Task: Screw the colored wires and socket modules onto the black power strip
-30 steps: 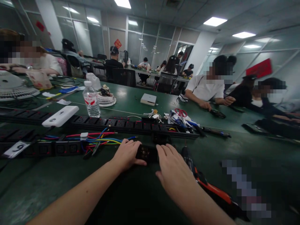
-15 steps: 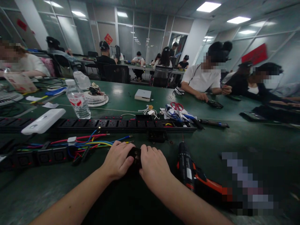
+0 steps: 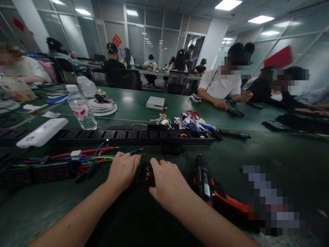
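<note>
A small black part with brass-coloured screw terminals (image 3: 147,171) lies low over the table between my hands. My right hand (image 3: 168,181) is closed around its right side, fingers over the far edge and thumb near the bottom. My left hand (image 3: 123,171) is closed at its left side, thumb beside the index finger; the fingertips are hidden. Just beyond the left hand, loose red, blue and yellow wires (image 3: 95,156) run from a black socket strip (image 3: 52,171). To the right of my right hand lies a black and orange power drill (image 3: 204,178), its bit pointing away from me.
A long black power strip (image 3: 125,136) crosses the table ahead. Beyond it are a water bottle (image 3: 81,109), a white fan grille (image 3: 102,108), a white box (image 3: 155,102) and red-handled scissors (image 3: 192,115). A white device (image 3: 42,132) rests on the strip's left. Co-workers sit across the table.
My left thumb has shifted up beside the index finger, and more of the brass terminals shows between my hands. The view has turned slightly. The drill has stayed put.
</note>
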{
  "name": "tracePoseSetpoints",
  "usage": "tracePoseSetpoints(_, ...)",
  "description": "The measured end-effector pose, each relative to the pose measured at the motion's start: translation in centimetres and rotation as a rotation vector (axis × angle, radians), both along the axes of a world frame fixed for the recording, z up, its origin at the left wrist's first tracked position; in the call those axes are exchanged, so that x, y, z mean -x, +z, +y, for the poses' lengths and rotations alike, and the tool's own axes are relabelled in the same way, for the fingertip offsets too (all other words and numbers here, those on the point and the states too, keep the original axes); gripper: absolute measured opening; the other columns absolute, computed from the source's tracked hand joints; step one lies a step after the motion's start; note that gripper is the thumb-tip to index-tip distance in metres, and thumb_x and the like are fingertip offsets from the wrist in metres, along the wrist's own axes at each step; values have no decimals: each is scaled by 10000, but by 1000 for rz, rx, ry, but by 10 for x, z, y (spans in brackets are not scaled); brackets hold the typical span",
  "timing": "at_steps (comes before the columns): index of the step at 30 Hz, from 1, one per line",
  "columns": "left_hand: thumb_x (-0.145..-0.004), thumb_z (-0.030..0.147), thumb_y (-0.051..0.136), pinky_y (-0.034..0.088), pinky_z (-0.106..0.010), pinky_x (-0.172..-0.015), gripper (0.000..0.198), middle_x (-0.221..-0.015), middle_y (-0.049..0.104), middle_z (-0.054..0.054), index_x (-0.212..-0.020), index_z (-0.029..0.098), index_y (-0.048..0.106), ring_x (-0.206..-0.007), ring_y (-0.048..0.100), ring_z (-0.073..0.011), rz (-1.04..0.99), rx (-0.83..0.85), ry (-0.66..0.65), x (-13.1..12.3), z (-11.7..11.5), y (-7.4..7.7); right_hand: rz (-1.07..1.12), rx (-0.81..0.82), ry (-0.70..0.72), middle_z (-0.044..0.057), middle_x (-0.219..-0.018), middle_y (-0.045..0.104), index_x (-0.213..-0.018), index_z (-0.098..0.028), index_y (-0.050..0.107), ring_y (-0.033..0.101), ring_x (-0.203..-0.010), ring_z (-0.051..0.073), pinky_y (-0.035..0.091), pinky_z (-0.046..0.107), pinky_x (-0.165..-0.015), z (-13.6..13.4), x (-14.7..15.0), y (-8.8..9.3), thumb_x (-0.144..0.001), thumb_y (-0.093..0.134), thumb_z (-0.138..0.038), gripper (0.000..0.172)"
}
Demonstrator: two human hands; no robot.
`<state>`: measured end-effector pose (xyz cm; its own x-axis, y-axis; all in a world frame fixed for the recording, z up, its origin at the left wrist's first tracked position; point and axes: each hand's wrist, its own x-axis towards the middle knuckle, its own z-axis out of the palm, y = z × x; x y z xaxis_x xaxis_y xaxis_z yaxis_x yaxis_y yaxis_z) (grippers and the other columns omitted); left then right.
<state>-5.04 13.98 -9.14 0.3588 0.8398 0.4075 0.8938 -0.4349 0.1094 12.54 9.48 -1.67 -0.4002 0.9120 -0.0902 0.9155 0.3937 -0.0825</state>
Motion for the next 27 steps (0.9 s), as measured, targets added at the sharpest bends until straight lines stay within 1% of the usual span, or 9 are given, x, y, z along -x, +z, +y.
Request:
tracePoseSetpoints(6, -1000, 285, 302, 292, -373, -684, 425, -644, 621, -36, -722, 202, 613, -629, 533, -189, -41, 13, 14, -2, -1, 2, -1, -15, 14, 29, -922, 581, -1097, -176, 539, 581, -810, 205, 510, 398, -738, 3, -2, 1, -808, 682, -360, 371)
tracePoseSetpoints(10, -1006, 287, 281, 292, -370, -681, 452, -655, 633, -44, -722, 195, 620, -629, 535, -183, -63, -3, 35, -3, -2, 4, -1, -32, 16, 11, -866, 582, -1046, -195, 543, 579, -753, 201, 499, 385, -691, 5, -3, 4, -776, 682, -327, 331)
tracePoseSetpoints(14, -1011, 290, 278, 288, -369, -684, 460, -651, 635, -37, -714, 194, 615, -629, 541, -176, -64, -24, 50, -5, -2, 5, -2, -37, 15, 21, -875, 599, -1025, -203, 539, 591, -757, 225, 468, 359, -656, 6, 0, 4, -714, 719, -276, 367)
tracePoseSetpoints(19, -1011, 300, 286, 286, -369, -686, 463, -660, 648, -36, -709, 195, 621, -619, 548, -170, -105, -16, 64, -5, -3, 7, 32, -31, 2, 32, -893, 636, -1019, -230, 522, 617, -780, 264, 392, 339, -610, 8, 1, 0, -722, 688, -270, 342)
tracePoseSetpoints(24, -1012, 302, 280, 276, -370, -677, 475, -672, 662, -46, -714, 188, 632, -644, 567, -167, -95, -16, 71, -5, -5, 8, 90, 47, 2, -14, -833, 650, -958, -258, 530, 630, -749, 221, 354, 292, -571, 12, -4, -2, -731, 681, -344, 286)
tracePoseSetpoints(27, -1016, 301, 268, 279, -366, -680, 489, -675, 672, -49, -712, 189, 634, -670, 582, -170, -65, 13, 60, -6, -5, 7, 78, 47, -11, -8, -860, 653, -963, -257, 536, 625, -760, 223, 353, 296, -574, 12, -3, -2, -724, 691, -325, 293)
